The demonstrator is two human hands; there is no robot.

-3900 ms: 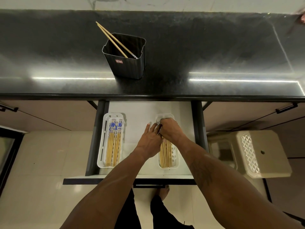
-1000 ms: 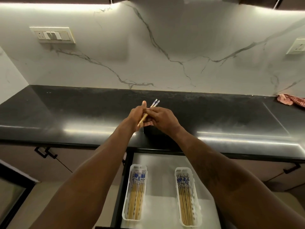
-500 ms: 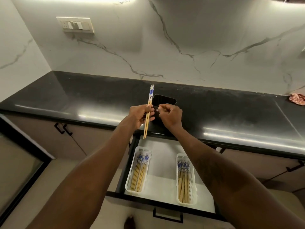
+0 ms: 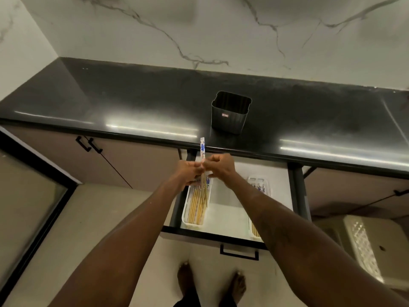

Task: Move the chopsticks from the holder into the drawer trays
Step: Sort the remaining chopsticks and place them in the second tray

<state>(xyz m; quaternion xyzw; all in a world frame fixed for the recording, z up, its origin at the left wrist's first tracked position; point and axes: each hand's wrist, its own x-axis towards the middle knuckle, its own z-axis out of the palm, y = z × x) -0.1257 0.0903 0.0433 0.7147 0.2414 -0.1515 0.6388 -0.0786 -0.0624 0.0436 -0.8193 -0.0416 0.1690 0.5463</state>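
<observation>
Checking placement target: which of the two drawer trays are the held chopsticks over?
The left tray: the held chopsticks hang right above it. The right tray sits apart, partly behind the right forearm.

A white marble wall (image 4: 221,29) with grey veins rises behind a glossy black desk (image 4: 132,100) streaked with light reflections, above beige cabinet doors (image 4: 137,167) with black handles (image 4: 83,144), a pale floor (image 4: 99,218), a dark-framed glass panel (image 4: 26,196) at left and a beige stool (image 4: 363,244) at right.

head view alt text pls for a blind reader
A left hand and right hand hold chopsticks over the left tray of an open drawer, already part filled. The black holder on the counter looks empty.
</observation>
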